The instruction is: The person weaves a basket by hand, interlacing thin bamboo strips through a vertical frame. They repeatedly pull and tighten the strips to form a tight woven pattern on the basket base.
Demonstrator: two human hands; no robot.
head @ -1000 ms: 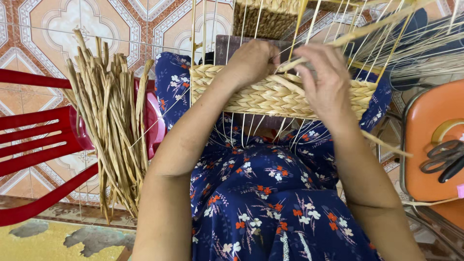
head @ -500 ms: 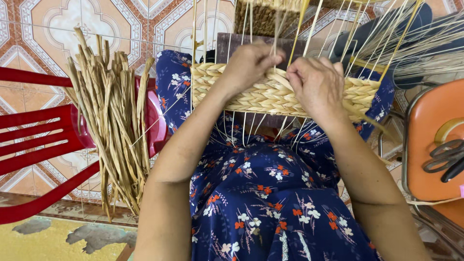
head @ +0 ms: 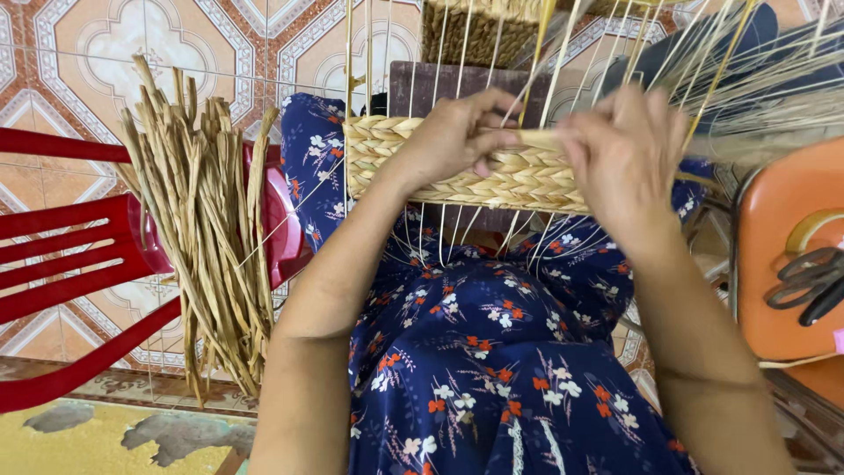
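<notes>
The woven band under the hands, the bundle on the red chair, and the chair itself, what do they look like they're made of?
Woven band: looks like plaited dried plant fibre, pale tan and matte, on thin upright ribs.
Bundle: flat, dry, straw-coloured strips, probably the same fibre, unwoven.
Red chair: likely moulded plastic, glossy and slatted.

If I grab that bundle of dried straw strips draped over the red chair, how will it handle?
Probably floppy: the bundle of dried strips bends over the red chair edge and hangs down. Likely light, being thin dry fibre. The strips look loose and untied, so some may slip out.
</notes>
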